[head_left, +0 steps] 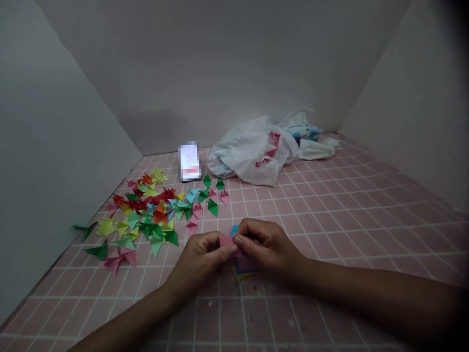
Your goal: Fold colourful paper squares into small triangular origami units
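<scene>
i am pinching a small piece of pink paper (226,240) in a narrow grip, thumbs and forefingers closing on it from both sides. my left hand (205,252) is holding its left end and my right hand (266,244) is nipping its right end, the two sets of fingertips nearly meeting. my fingers are covering much of the paper, so i cannot tell how it is folded. a stack of coloured sheets (248,266) is peeking out around my right hand, showing blue and yellow edges. beyond my left hand, many folded paper shapes (157,230) are crowding the pink tiled surface (366,210), in green, yellow, red, orange, pink and light blue. behind them a phone (189,161) is standing on end, its screen glowing. to its right a white plastic bag (245,151) with red marks is lying crumpled.
</scene>
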`<state>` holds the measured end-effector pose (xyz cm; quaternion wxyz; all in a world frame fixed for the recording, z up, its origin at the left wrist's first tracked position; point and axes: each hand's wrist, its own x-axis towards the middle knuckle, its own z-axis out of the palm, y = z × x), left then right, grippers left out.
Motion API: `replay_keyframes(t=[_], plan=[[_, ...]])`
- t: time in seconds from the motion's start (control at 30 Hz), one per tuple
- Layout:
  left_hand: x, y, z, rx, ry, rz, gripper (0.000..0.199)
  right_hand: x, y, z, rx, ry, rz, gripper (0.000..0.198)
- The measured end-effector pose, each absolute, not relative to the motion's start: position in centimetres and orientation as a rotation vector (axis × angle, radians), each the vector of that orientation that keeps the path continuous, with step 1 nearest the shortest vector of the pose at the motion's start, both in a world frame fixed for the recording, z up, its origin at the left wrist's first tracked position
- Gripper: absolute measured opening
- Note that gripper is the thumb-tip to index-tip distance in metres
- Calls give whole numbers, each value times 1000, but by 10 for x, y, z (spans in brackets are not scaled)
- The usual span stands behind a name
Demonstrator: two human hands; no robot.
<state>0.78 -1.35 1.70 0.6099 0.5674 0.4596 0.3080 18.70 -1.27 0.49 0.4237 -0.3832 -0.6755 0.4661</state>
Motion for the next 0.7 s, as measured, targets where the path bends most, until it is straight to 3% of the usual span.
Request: replay_keyframes(t=[0.43,0.7], plan=[[8,-14,18,1254,1164,688,37,186,-13,11,-1032,-1486,1346,21],[2,-12,19,1482,1021,796,29,184,-7,12,-1004,-1571,1401,20]])
